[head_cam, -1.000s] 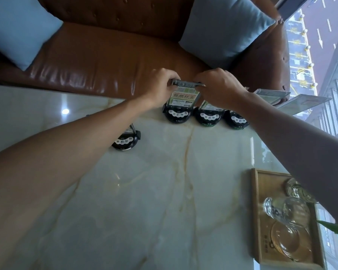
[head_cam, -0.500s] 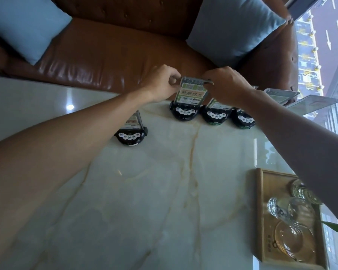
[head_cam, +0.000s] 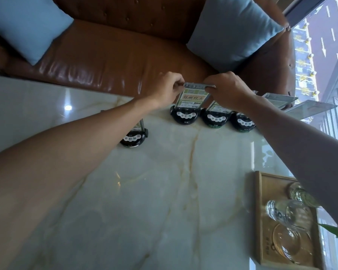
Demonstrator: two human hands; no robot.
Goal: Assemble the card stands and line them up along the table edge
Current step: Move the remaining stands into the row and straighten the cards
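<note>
Pale marble table (head_cam: 164, 191) under both arms; at its far edge a card (head_cam: 191, 96) stands upright in a black base (head_cam: 184, 116); the left hand (head_cam: 167, 88) pinches the card's top left corner and the right hand (head_cam: 227, 87) pinches its top right corner, fingers curled on it; just right of it, two more stands (head_cam: 215, 118) (head_cam: 242, 122) sit side by side along the edge; a fourth stand (head_cam: 134, 136) sits apart to the left, nearer the person; a wooden tray (head_cam: 257, 211) with glasses (head_cam: 289, 213) lies at the right; a brown leather sofa (head_cam: 109, 61) with blue cushions (head_cam: 232, 32) lies beyond the table.
</note>
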